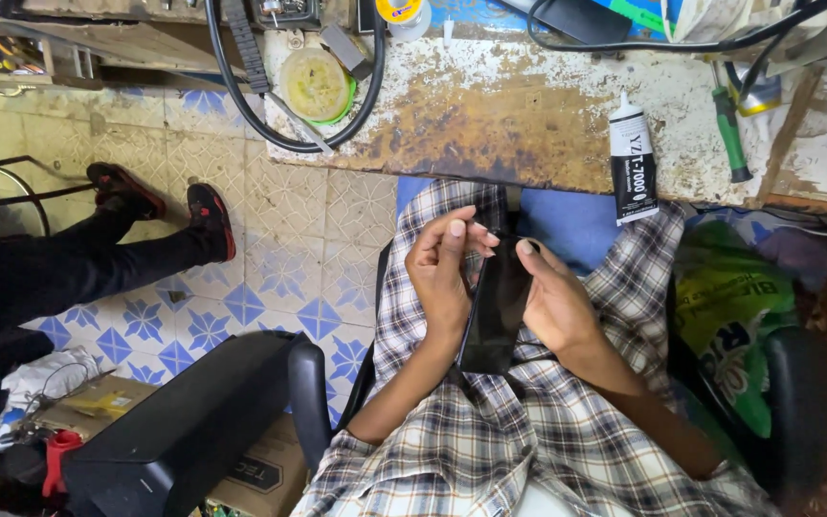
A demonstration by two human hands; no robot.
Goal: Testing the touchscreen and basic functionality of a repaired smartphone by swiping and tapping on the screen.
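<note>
Black phone between curled fingers

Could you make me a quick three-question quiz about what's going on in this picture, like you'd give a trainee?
1. True or false: both the left hand and the right hand hold the black phone.
2. What stands at the workbench edge, above the hands? A) glue tube B) a cup C) a hammer
3. What colour is the screwdriver handle?

Key: 1 true; 2 A; 3 green.
</note>
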